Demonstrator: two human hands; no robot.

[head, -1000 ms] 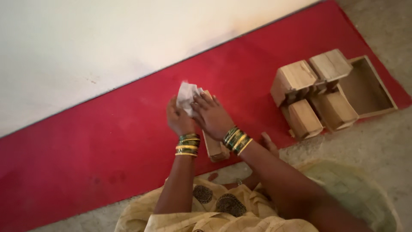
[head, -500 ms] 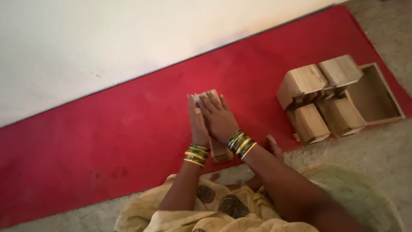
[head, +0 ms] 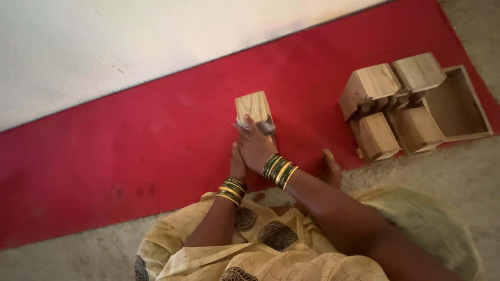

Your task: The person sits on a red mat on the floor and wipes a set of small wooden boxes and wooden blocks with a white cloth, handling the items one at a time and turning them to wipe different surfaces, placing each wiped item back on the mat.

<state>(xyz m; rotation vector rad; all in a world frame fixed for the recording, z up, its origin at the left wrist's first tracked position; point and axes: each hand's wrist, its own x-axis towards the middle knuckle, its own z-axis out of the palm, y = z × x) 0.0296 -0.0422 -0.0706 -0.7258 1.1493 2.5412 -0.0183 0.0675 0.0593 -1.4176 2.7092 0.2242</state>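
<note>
While the right hand (head: 256, 148) presses sandpaper (head: 260, 126) flat, fingers spread, the upright wooden block (head: 253, 108) could tip if pushed sideways; left hand's (head: 238, 165) grip is unclear.

A long red mat (head: 104, 156) lies on a rough grey concrete floor (head: 78, 255), its far edge against a plain white wall (head: 130, 41). Soft daylight, no hard shadows.

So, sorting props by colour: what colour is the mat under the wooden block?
Red mat, head view.
</note>
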